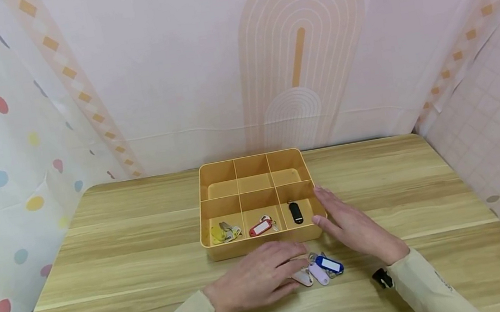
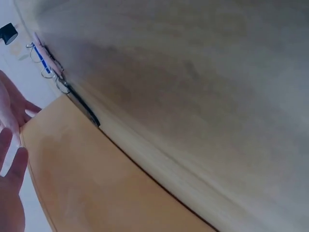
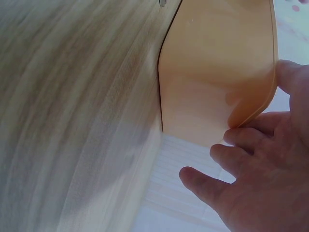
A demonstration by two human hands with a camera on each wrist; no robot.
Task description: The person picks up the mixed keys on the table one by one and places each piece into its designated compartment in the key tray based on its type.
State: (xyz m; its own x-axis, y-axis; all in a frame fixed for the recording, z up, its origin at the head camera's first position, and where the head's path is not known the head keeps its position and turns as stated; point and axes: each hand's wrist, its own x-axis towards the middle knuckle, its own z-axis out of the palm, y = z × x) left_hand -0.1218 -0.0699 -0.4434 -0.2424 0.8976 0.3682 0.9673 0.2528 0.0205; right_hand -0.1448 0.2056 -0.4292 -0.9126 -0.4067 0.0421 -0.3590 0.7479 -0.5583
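My left hand (image 1: 260, 275) hovers in front of the box, fingers loosely extended and holding nothing. Its fingertips overlap a pale key tag (image 1: 303, 278) in the head view. Beside that lie a lilac key tag (image 1: 319, 273) and a blue key tag (image 1: 330, 264) with metal rings. My right hand (image 1: 356, 226) touches the front right corner of the orange divided box (image 1: 264, 243), thumb at the rim, fingers spread along the side wall (image 3: 217, 63). In the front compartments sit yellow key tags (image 1: 218, 233) with keys, a red key tag (image 1: 260, 227) and a black key tag (image 1: 295, 212).
The box has two rows of three compartments and stands toward the back of the wooden table (image 1: 145, 240). A small black object (image 1: 382, 278) shows beside the right sleeve. Patterned curtains (image 1: 168, 81) hang behind and at both sides.
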